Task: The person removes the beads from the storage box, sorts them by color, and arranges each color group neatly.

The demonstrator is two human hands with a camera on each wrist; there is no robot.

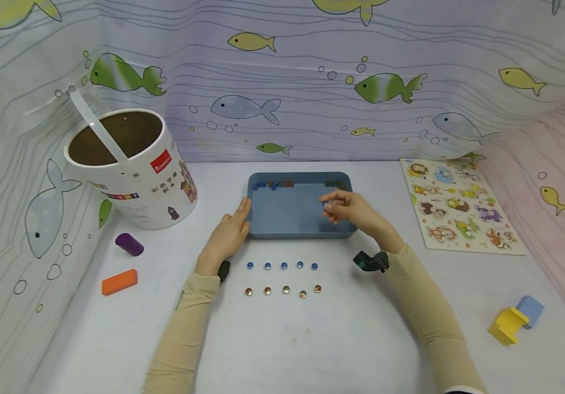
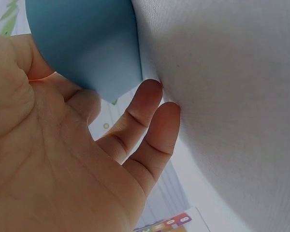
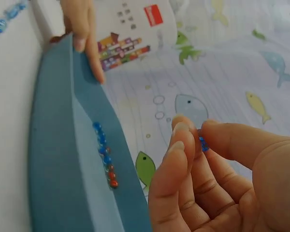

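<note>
My right hand [image 1: 345, 210] is over the right part of a blue-grey tray [image 1: 292, 216]. Between its thumb and index finger it pinches a blue glass marble [image 3: 203, 143], mostly covered by the fingers. My left hand [image 1: 228, 232] rests against the tray's left end; its fingers [image 2: 160, 126] reach down beside the corner to the white tabletop. Along the tray's far wall lie blue and reddish marbles [image 3: 104, 153] at the left and darker marbles [image 1: 334, 185] at the right. In front of the tray are a row of blue marbles [image 1: 284, 266] and a row of amber marbles [image 1: 286, 289].
A white bucket [image 1: 164, 202] with a handle stands at the back left. Near it lie a purple cylinder [image 1: 129, 244] and an orange block [image 1: 120, 282]. At the right are an animal puzzle board [image 1: 459, 208], a yellow block [image 1: 507, 326] and a blue block [image 1: 531, 311].
</note>
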